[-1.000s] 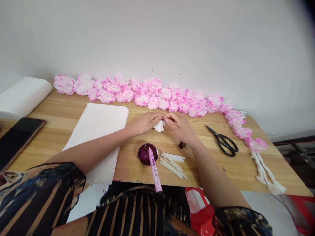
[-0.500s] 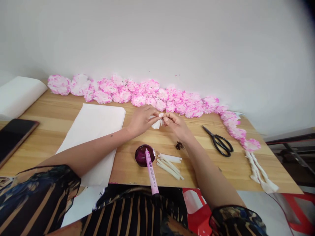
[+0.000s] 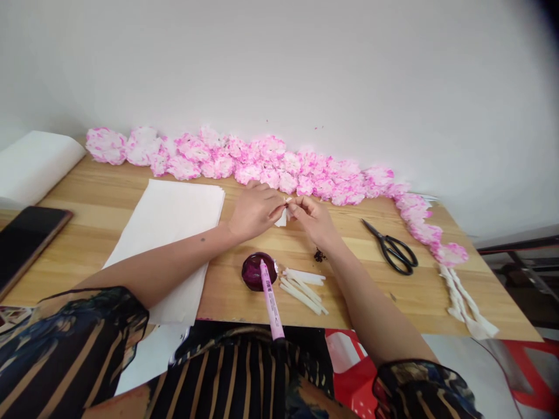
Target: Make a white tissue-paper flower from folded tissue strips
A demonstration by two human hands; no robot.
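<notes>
Between my two hands is a small piece of white tissue paper, gathered at its middle. My left hand pinches it from the left, and my right hand pinches it from the right, fingertips nearly meeting. A thin dark bit shows at the pinch, too small to make out fully. Below the hands a pink marker leans across a small dish of dark purple liquid. Several white sticks lie beside the dish. Partly behind my right wrist is a little heap of dark bits.
A long row of pink and white paper flowers runs along the wall and down the right side. Black scissors and twisted white paper strips lie right. A white paper stack, a phone and a white roll are left.
My left hand has turned slightly and now covers more of the white paper, so less of it shows. Both hands keep their pinch. The whole view has shifted a little.
</notes>
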